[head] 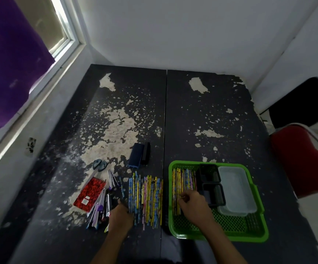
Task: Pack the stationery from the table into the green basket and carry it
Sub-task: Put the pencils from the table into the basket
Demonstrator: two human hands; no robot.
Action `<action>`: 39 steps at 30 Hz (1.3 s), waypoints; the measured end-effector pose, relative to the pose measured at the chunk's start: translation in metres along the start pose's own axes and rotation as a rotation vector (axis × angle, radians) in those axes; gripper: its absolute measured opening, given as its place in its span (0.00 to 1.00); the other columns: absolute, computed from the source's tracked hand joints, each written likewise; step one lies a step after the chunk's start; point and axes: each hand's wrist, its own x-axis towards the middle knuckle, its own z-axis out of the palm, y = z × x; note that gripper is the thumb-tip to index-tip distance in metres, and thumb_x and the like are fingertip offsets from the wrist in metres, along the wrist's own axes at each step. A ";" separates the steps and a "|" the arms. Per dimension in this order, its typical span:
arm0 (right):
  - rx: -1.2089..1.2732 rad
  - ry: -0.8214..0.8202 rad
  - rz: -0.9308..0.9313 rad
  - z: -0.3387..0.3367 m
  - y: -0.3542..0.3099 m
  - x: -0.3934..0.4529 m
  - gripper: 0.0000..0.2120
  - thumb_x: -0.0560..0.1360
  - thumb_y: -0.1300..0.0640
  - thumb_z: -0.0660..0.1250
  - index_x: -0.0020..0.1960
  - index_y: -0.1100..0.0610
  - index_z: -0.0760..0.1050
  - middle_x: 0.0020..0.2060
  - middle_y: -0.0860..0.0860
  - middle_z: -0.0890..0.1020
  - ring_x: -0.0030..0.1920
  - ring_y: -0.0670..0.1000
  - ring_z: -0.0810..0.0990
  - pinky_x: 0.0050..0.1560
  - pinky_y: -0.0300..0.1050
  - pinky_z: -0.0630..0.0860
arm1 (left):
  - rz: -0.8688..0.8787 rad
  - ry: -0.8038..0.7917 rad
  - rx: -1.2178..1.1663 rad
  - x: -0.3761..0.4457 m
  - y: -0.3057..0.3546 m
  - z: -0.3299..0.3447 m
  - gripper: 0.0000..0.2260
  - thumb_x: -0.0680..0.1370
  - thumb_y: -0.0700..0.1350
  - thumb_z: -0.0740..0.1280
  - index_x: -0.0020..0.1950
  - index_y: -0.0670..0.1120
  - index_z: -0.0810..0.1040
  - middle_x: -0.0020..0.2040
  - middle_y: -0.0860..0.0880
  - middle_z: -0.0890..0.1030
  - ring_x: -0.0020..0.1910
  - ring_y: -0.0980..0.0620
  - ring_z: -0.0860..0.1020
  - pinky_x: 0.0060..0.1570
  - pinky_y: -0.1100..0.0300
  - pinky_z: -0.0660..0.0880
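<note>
Starting from your hands: your right hand (194,203) lies inside the green basket (257,189), fingers curled on the near ends of the pencils (183,180) already packed there. Your left hand (121,216) rests at the near end of the loose pencil row (145,197) on the worktop (211,115); whether it grips anything, you cannot tell. That row runs away from you, just left of the basket, nearer your left hand.

We see a table (211,115) with matt dark coating flaking to rough pale patches, a glossy green plastic basket (257,233) with mesh floor, a translucent plastic box (236,187), and a glossy-covered red notebook (89,193).
</note>
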 end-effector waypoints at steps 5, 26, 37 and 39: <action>0.009 -0.021 0.006 0.001 0.000 0.001 0.10 0.76 0.47 0.68 0.46 0.53 0.80 0.38 0.48 0.83 0.37 0.47 0.82 0.43 0.52 0.83 | -0.027 0.073 0.127 0.002 -0.008 0.002 0.09 0.79 0.42 0.67 0.39 0.45 0.77 0.34 0.50 0.79 0.32 0.54 0.79 0.34 0.57 0.80; 0.232 0.027 -0.113 0.005 -0.034 0.010 0.06 0.80 0.52 0.66 0.52 0.52 0.82 0.39 0.46 0.84 0.39 0.47 0.83 0.41 0.46 0.80 | 0.404 0.024 0.107 -0.027 0.091 -0.017 0.09 0.77 0.54 0.69 0.42 0.51 0.81 0.36 0.54 0.82 0.33 0.60 0.78 0.30 0.65 0.68; 0.138 0.204 0.030 0.007 -0.014 0.013 0.06 0.77 0.61 0.70 0.47 0.63 0.83 0.34 0.49 0.83 0.34 0.45 0.81 0.39 0.43 0.79 | 0.333 0.104 -0.135 -0.011 0.073 -0.013 0.06 0.79 0.52 0.70 0.47 0.50 0.81 0.37 0.57 0.81 0.35 0.63 0.79 0.35 0.65 0.73; 0.030 0.154 0.065 0.009 -0.006 0.019 0.05 0.77 0.59 0.70 0.47 0.61 0.83 0.33 0.49 0.81 0.32 0.44 0.79 0.35 0.40 0.77 | 0.251 0.151 -0.108 0.010 0.048 -0.023 0.06 0.80 0.48 0.68 0.52 0.46 0.80 0.40 0.54 0.81 0.36 0.59 0.79 0.37 0.65 0.74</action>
